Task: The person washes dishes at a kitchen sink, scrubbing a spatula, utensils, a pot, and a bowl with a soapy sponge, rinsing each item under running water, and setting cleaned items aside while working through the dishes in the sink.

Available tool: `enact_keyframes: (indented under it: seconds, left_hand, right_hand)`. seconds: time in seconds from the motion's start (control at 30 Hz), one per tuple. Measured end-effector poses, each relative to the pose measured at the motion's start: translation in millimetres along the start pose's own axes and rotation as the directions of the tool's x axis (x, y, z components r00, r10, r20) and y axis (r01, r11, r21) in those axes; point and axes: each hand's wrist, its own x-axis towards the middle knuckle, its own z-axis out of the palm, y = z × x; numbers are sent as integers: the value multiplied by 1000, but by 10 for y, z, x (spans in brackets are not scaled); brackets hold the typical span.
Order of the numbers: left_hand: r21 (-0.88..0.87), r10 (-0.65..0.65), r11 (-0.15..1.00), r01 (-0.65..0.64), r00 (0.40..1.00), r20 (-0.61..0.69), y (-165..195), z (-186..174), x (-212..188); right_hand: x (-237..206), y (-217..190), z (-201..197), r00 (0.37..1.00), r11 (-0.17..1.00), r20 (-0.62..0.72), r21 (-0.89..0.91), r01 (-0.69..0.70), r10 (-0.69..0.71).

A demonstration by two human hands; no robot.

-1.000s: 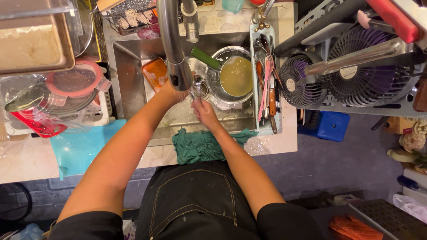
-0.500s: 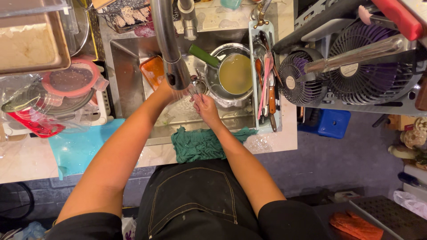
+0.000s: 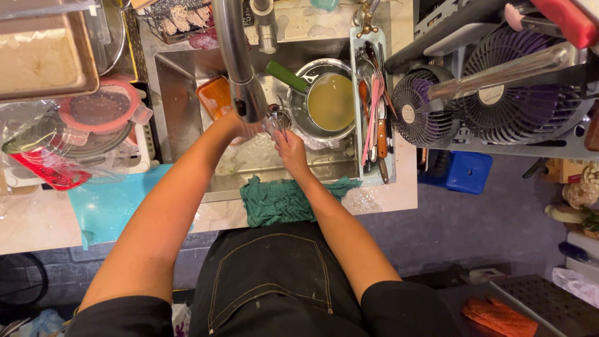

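Item in hand: small metal utensil (image 3: 277, 117), shiny, held under the faucet head (image 3: 248, 100) at sink centre; kind too small to tell.
Axis: cannot tell from this view.
Right hand (image 3: 288, 145): grip closed around the utensil from 6 o'clock.
Left hand (image 3: 240, 125): mostly hidden behind the faucet head; grip cannot be told.
Sink (image 3: 181, 93): steel basin, wet floor, orange rectangular lid or tray (image 3: 215, 97) lying at 9 o'clock of the hands.
Pot (image 3: 327, 100): round, at 2 o'clock of the hands, filled with cloudy yellow-green liquid; green handle (image 3: 285, 75) points to 10 o'clock.
Side rack (image 3: 374, 106): narrow tray at 3 o'clock, holds knives and utensils lying lengthwise, 12 to 6.
Surface edge: green cloth (image 3: 281, 198) draped at 6 o'clock.
Left surface: pink-rimmed container lid (image 3: 100, 109) at 9 o'clock.
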Motion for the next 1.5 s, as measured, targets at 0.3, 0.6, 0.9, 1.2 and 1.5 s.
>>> enact_keyframes:
  seconds: [0.3,0.6,0.9,1.2,1.5]
  left_hand:
    - [256,58,966,48,918,-393,112,269,-16]
    - [-616,-281,787,45,914,-292,213,321,26]
    - [269,231,954,-131,894,-384,-23,297,87]
    - [283,197,953,-110,933,-302,82,117,23]
    - [-28,-79,997,74,936,-343,487,-84,-358]
  right_hand:
    - [-36,-12,-61,999,1000,-43,3,14,-14]
    - [-52,58,-80,997,998,41,-22,-60,61]
    - [-48,129,-105,978,986,163,77,-146,132]
    - [-67,50,-40,957,980,241,75,-182,159]
    - [-95,-25,71,929,946,293,161,-282,227]
